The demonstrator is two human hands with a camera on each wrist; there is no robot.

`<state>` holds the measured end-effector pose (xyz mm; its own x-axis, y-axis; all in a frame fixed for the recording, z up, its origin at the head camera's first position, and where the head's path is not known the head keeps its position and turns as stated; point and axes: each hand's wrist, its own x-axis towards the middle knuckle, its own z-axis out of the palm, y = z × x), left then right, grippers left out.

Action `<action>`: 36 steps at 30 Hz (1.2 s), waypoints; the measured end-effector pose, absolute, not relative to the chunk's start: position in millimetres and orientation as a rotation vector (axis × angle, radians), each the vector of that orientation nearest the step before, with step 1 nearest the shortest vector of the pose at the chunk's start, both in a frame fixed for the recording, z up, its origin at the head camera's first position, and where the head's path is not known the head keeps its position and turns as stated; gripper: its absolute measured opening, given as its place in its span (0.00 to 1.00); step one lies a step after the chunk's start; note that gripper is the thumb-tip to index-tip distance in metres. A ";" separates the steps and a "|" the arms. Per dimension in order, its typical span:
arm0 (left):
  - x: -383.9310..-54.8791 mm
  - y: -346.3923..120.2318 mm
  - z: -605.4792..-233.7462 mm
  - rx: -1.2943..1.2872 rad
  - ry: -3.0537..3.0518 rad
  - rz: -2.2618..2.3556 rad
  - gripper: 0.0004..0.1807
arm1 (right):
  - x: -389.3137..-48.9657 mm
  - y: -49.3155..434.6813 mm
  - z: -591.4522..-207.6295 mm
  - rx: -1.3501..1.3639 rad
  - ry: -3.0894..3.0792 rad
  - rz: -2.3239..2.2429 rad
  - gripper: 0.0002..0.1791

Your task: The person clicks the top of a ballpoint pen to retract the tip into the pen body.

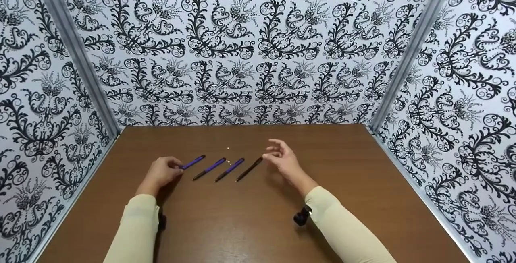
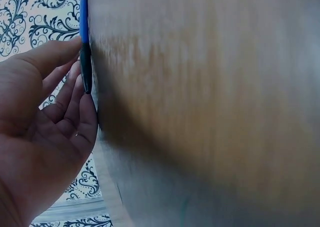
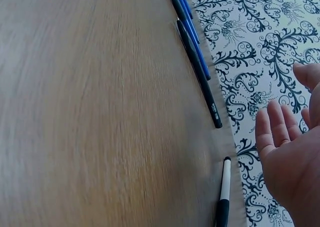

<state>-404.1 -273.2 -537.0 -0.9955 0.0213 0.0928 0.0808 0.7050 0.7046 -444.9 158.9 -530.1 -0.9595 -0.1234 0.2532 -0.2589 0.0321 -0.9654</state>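
A blue pen [image 1: 194, 161] with a dark front part lies slanted at the left end of a row of pens. My left hand [image 1: 163, 172] pinches this pen near its dark part; the left wrist view shows the blue barrel [image 2: 84, 19] running up past the fingers. Two more blue pens, one [image 1: 209, 169] and another [image 1: 230, 170], lie alongside at the same slant, followed by a black pen [image 1: 248, 170]. Just right of the black pen's far end, my right hand [image 1: 285, 162] hovers with fingers loosely bent and nothing in them.
A white pen [image 3: 225, 182] with a black grip lies on the table close to the right hand; the hand hides it in the head view. The brown wooden table [image 1: 225, 222] is enclosed by patterned walls [image 1: 250, 53] at the back and both sides.
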 end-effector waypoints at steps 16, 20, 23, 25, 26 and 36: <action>-406.8 -253.8 -528.8 -0.166 -2.782 -1.306 0.13 | -457.0 155.6 -532.2 0.536 -2.233 1.962 0.28; -408.2 -247.7 -528.2 -0.198 -2.767 -1.310 0.12 | -456.3 150.6 -528.3 0.539 -2.227 1.957 0.28; -408.9 -244.2 -528.0 -0.221 -2.757 -1.309 0.12 | -455.6 147.1 -526.6 0.532 -2.221 1.954 0.27; -408.8 -241.4 -528.4 -0.212 -2.752 -1.324 0.11 | -455.4 144.7 -526.8 0.526 -2.220 1.953 0.27; -408.6 -240.4 -528.8 -0.212 -2.749 -1.328 0.11 | -455.5 143.5 -527.2 0.521 -2.222 1.952 0.27; -408.7 -225.2 -527.4 -0.254 -2.730 -1.344 0.10 | -457.2 123.3 -530.0 0.532 -2.255 1.943 0.28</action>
<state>-408.7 -225.2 -527.4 -0.9823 0.1099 0.1515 0.1871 0.5994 0.7783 -457.2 123.3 -530.0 -0.9314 -0.1863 0.3127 -0.3368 0.1152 -0.9345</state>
